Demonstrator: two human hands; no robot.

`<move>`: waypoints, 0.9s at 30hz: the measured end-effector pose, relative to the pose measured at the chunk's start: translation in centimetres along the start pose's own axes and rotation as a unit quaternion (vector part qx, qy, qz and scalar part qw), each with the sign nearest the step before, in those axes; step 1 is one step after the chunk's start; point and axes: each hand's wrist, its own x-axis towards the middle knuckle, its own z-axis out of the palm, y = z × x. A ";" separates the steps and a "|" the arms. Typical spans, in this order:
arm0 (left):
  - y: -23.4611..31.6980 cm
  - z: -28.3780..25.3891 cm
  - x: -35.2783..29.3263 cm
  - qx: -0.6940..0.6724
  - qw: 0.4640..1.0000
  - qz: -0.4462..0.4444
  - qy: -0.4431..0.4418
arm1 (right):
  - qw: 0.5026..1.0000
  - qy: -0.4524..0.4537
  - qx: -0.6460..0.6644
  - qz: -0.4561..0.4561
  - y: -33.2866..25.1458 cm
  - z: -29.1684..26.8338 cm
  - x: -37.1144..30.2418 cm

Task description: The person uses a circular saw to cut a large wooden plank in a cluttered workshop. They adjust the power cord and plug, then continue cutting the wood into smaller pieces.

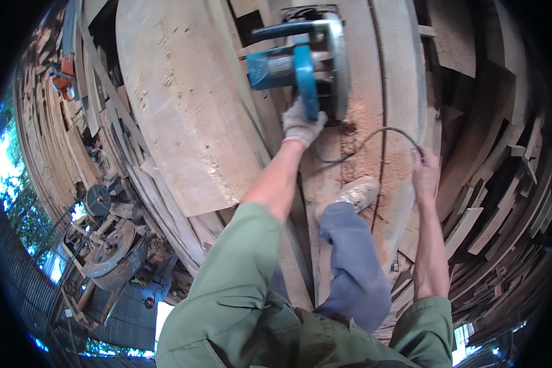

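Board [363, 67] below, saw [303, 67] on its far part: I had the left hand [302, 126] wrapped round the handle [310, 105], the right hand [426, 172] pinching the cord [386, 128] by the board's right edge, best kept slack, I judged.

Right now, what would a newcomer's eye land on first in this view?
Probably the blue power saw at the top centre, with the gloved left hand gripping its handle. Next, the dark cord curving above reddish sawdust to the bare right hand, right of centre. Then perhaps the pale shoe on the wood, just below the cord.
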 end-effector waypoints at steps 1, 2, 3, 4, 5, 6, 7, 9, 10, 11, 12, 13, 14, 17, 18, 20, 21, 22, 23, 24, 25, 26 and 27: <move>-0.3 0.3 0.0 -0.030 0.999 0.002 -0.015 | 0.999 -0.024 -0.026 -0.008 0.7 0.2 -0.2; -0.7 0.6 -0.1 -0.052 0.998 -0.015 -0.023 | 0.998 -0.038 -0.046 -0.020 1.5 0.3 -0.6; -1.0 0.8 -0.1 -0.068 0.996 -0.038 -0.031 | 0.995 -0.074 -0.059 -0.011 2.4 0.2 -1.0; -1.3 1.1 -0.2 -0.040 0.997 -0.051 -0.031 | 0.993 -0.099 -0.060 -0.010 3.3 0.1 -1.5; -1.5 1.2 -0.1 -0.008 0.997 -0.068 -0.028 | 0.992 -0.098 -0.075 0.005 4.3 -0.2 -1.8; -1.6 1.4 0.1 -0.022 0.997 -0.056 -0.038 | 0.993 -0.086 -0.078 0.011 5.1 -0.4 -2.3; -1.8 1.5 0.1 -0.032 0.997 -0.054 -0.049 | 0.995 -0.072 -0.074 0.002 5.8 -0.6 -2.7; -1.8 1.3 0.3 -0.005 0.997 -0.050 -0.061 | 0.992 -0.091 -0.077 0.049 7.1 -1.2 -3.1; -1.7 1.2 0.2 0.030 0.996 -0.050 -0.063 | 0.990 -0.098 -0.076 0.064 7.6 -1.3 -3.2; -1.6 1.1 0.2 0.071 0.995 -0.035 -0.057 | 0.984 -0.133 -0.100 0.067 8.0 -1.4 -3.2; -1.5 0.9 0.2 0.083 0.994 -0.023 -0.072 | 0.976 -0.163 -0.123 0.070 8.1 -1.4 -3.0; -1.4 0.7 0.1 0.044 0.995 -0.042 -0.084 | 0.967 -0.187 -0.152 0.088 8.0 -1.2 -2.7; -1.2 0.7 0.0 0.009 0.996 -0.040 -0.082 | 0.971 -0.184 -0.144 0.054 7.4 -1.0 -2.2; -0.7 0.4 0.1 0.100 0.993 -0.009 -0.060 | 0.981 -0.157 -0.115 -0.014 3.4 0.6 0.3; -0.6 0.3 0.2 0.086 0.993 -0.025 -0.071 | 0.984 -0.144 -0.096 -0.039 1.1 1.6 1.7; -0.4 0.0 0.4 0.075 0.995 -0.014 -0.063 | 0.970 -0.122 -0.004 -0.211 -4.6 3.4 3.6; -0.2 -0.2 0.5 0.075 0.995 -0.005 -0.058 | 0.957 -0.112 -0.006 -0.267 -7.7 4.5 4.5; 0.0 -0.3 0.6 0.080 0.995 -0.006 -0.058 | 0.934 -0.096 0.002 -0.344 -10.8 5.9 5.2; 0.1 -0.5 0.6 0.090 0.994 -0.001 -0.056 | 0.929 -0.056 0.031 -0.364 -13.9 7.5 5.5; 0.3 -0.5 0.6 0.042 0.998 -0.008 -0.051 | 0.922 -0.029 0.056 -0.381 -16.5 9.1 5.8; 0.4 -0.5 0.5 -0.003 0.999 -0.010 -0.045 | 0.926 0.024 0.047 -0.375 -18.8 10.8 5.9; 0.5 -0.4 0.5 -0.058 0.998 -0.015 -0.029 | 0.935 0.096 0.074 -0.333 -20.7 12.5 6.0; 0.5 -0.2 0.1 -0.091 0.995 -0.034 -0.031 | 0.956 0.142 0.107 -0.235 -22.0 13.8 5.6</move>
